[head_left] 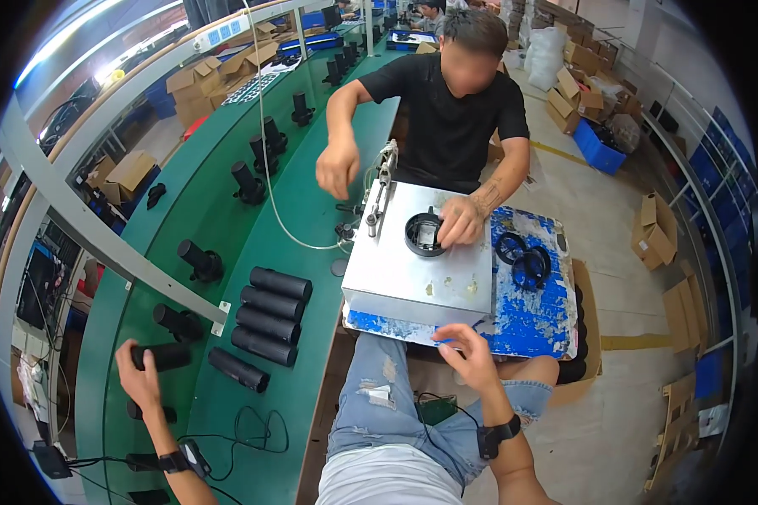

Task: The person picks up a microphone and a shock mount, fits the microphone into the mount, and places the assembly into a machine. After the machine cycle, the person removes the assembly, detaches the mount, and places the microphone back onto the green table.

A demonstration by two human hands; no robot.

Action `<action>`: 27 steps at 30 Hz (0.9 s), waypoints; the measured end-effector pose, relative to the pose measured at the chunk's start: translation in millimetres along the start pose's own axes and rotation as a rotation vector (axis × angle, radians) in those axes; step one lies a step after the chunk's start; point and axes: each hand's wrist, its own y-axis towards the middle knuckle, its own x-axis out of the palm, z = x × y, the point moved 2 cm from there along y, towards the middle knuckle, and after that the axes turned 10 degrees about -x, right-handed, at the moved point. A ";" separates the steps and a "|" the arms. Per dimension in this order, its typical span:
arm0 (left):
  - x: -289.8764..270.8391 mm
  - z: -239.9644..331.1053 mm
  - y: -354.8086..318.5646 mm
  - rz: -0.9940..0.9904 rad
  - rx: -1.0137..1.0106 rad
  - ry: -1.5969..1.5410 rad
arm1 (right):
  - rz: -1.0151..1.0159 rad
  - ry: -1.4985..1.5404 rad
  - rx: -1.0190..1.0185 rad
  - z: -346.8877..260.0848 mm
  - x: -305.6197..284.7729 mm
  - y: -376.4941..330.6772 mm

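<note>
1. A black cylinder (167,356) lies on its side on the green bench (312,252); the left hand (136,375) is wrapped around its near end, fingers curled shut on it.
2. Just right of that cylinder lies another black tube (238,369); beyond it, a row of four stacked black tubes (269,316) lies side by side.
3. Further right of the cylinder, the right hand (470,353) rests at the near edge of a blue worn board (531,311), thumb and fingers pinched together; what they pinch cannot be told.
4. On that board sits a silver metal box (417,261); across it a second person presses one hand (459,220) on a black ring part (424,233) and raises the other hand (337,166) beside an upright metal tool (379,189).
5. Two black rings (522,257) lie on the board right of the box.
6. The bench curves away from the cylinder, dotted with upright black holders (248,181); a white cable (265,151) hangs over it.
7. Far behind and right of the cylinder, brown cardboard boxes (577,93), a blue crate (598,147) and white sacks (543,50) stand on a pale concrete floor (615,252).
</note>
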 end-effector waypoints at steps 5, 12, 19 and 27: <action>42.7 169.7 -27.7 -0.678 0.067 -0.839 | -0.354 0.176 -0.054 -2.8 59.5 50.7; 124.3 332.4 -82.6 -1.159 0.194 -1.508 | -0.592 0.951 0.173 4.2 66.3 72.3; 158.1 319.8 -186.0 -1.650 -0.191 -1.486 | 0.026 0.893 -0.157 -10.4 18.3 51.8; 148.6 342.3 -190.2 -1.117 0.140 -1.330 | -0.013 0.848 -0.409 -16.7 -33.4 35.2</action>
